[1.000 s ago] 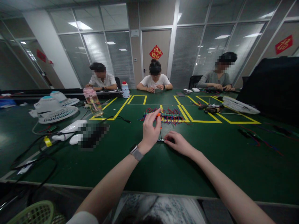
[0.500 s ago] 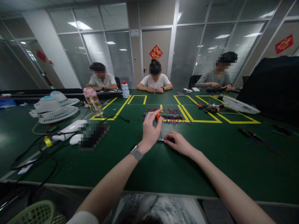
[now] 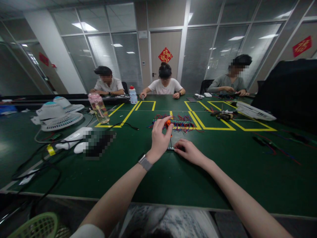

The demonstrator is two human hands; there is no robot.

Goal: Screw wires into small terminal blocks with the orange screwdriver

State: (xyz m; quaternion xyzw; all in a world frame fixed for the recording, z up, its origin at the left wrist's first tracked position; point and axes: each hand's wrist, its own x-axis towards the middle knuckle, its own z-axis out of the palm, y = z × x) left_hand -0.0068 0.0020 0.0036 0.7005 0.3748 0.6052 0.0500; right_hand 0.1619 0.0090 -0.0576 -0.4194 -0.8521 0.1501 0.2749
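Note:
My left hand is raised over the green table, its fingers pinched round the orange handle of a small screwdriver that stands upright, tip down. A watch sits on that wrist. Just to the right, my right hand lies low on the table with its fingers pressed onto a small dark part under the screwdriver's tip. Beyond both hands lies a row of terminal blocks with red and blue wires.
Two white fans, a pink bottle, cables and a white power strip fill the left side. Loose wires lie at right. Three people sit at the far edge. A green basket stands at lower left.
My left fingers have shifted slightly round the screwdriver handle. The person at the far middle has spread both hands apart on the table. My right hand has stayed in place.

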